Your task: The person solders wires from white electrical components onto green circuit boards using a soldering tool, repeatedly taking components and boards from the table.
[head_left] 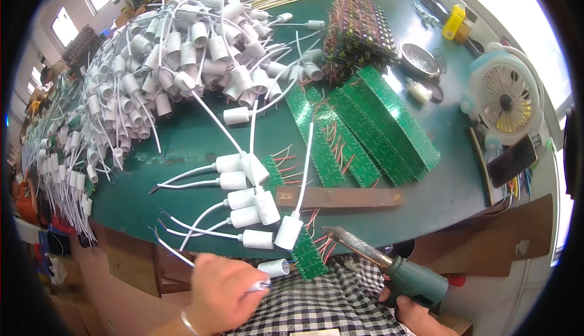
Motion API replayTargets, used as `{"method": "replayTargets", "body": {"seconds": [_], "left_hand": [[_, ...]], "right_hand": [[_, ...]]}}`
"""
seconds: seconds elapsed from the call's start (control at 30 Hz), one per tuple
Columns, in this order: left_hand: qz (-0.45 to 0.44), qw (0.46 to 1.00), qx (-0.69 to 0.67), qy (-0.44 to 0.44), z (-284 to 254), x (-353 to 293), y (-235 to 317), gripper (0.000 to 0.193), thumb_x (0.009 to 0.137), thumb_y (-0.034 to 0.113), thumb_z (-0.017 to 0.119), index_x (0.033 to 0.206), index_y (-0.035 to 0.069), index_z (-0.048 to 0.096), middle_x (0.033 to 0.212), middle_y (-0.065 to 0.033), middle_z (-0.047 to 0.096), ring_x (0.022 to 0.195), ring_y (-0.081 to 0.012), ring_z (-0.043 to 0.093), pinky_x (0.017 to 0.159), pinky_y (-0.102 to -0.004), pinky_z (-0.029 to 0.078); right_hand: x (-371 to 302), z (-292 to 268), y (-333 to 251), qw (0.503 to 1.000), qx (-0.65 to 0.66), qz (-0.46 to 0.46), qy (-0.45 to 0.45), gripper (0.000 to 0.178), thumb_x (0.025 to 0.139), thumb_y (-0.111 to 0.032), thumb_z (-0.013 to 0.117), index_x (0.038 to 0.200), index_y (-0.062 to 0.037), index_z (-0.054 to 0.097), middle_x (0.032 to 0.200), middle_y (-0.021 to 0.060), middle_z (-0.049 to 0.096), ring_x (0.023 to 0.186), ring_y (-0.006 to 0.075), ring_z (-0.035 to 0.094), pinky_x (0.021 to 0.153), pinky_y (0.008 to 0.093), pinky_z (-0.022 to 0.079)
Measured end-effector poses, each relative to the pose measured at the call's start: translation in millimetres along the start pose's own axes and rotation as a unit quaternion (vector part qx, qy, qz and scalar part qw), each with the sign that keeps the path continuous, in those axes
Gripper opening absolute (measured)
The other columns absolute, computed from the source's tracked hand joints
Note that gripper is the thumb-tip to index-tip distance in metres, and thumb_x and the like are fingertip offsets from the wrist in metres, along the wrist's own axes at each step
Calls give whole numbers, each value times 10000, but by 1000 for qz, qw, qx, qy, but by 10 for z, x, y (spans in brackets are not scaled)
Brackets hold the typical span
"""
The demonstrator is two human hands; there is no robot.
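My left hand [222,290] is closed on a white cable [177,253] in front of the table's near edge. A short white end with bluish wire shows past the fingertips; the rest is hidden in the hand. Just beyond it, a white cylindrical holder [274,268] is wired to a narrow green circuit board [309,257] that overhangs the table edge. My right hand [407,308] grips a dark green soldering gun [417,281] by its handle. Its metal tip [331,232] points up and left, near the board's red and white wires. Several white holders with cables [255,239] lie just past the board.
A large heap of white cabled holders [182,50] covers the far left. Green circuit boards [383,129] and a wired stack [359,38] lie beyond a brown bar [340,197]. On the right are a fan [505,96], phone [512,161] and metal dish [420,60]. Other people sit opposite.
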State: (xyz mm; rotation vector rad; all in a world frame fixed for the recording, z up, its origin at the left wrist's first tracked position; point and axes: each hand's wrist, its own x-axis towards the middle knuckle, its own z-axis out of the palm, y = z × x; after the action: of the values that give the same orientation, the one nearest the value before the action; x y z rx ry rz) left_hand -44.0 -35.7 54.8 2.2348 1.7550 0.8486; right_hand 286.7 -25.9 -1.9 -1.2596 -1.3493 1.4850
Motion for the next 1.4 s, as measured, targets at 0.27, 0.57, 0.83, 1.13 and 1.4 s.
{"method": "replayTargets", "body": {"seconds": [0.27, 0.57, 0.83, 1.13, 1.4], "left_hand": [[-35, 997, -38, -64, 327, -92, 115, 146, 697, 138, 687, 830, 109, 637, 751, -46, 594, 693, -226, 556, 629, -345, 368], [-249, 934, -241, -91, 674, -688, -132, 150, 818, 206, 654, 895, 77, 666, 960, -159, 582, 938, -335, 541, 811, -404, 442], [-39, 996, 69, 49, 443, -181, 24, 122, 741, 177, 687, 850, 130, 657, 1200, -101, 577, 1145, -359, 434, 963, -457, 316], [-25, 1000, -9, -10, 425, 125, 132, 218, 692, 112, 712, 887, 85, 620, 829, -72, 591, 676, -278, 591, 592, -376, 468], [-94, 990, -95, -41, 565, -44, 114, 134, 716, 91, 702, 836, 74, 643, 807, -80, 599, 646, -259, 604, 543, -348, 481]], "right_hand": [[-64, -57, 36, 1000, -4, 3, 23, 408, 825, -286, 719, 1071, 13, 589, 743, 62, 646, 650, 159, 611, 628, 297, 501], [-88, -53, -129, 994, -60, 93, 1, 409, 902, -325, 513, 1133, 12, 533, 755, 101, 609, 688, 161, 579, 689, 307, 481], [-99, -70, -17, 982, 141, -40, 121, 434, 851, -296, 643, 1135, 3, 508, 986, 151, 613, 630, 219, 619, 521, 309, 513], [-346, -229, 92, 988, 103, -12, 114, 576, 813, -462, 669, 1105, 15, 533, 716, 116, 608, 570, 182, 586, 541, 295, 487], [-124, -202, -191, 995, 9, -64, -76, 318, 806, -282, 698, 880, 19, 625, 726, 106, 643, 662, 201, 623, 603, 302, 484]]}}
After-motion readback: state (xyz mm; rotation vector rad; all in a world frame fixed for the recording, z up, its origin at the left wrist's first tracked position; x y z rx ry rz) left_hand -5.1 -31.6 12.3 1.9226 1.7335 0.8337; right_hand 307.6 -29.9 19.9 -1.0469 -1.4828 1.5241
